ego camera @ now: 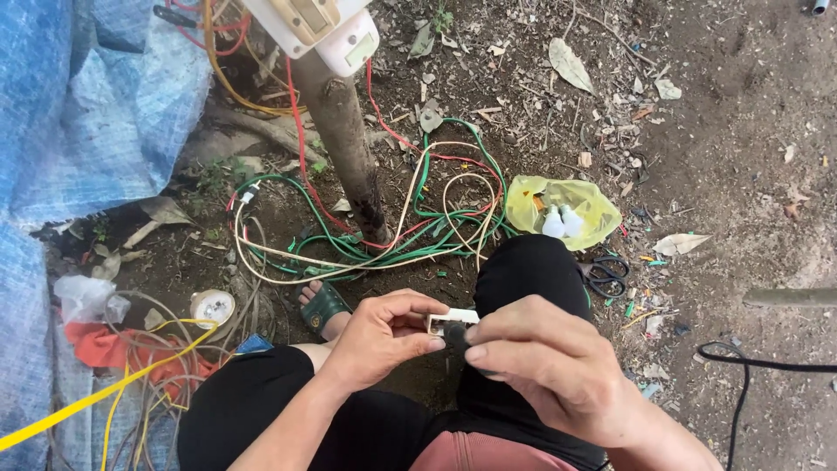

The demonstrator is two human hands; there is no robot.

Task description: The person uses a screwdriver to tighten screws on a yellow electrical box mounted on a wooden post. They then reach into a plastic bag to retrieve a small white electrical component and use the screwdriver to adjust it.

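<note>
Fingers (410,336) around white part (453,318)

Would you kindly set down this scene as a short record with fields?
setting: bare soil with dry leaves, seen from above
left hand: holds a small white rectangular part at its left end
right hand: fingers pinch a small black piece against the white part
wires: green, red and cream wires looped round a wooden post
bag: yellow plastic bag holding two white bulbs
scissors: black-handled scissors on the ground beside the right knee
left side: blue tarpaulin, yellow cable
</note>
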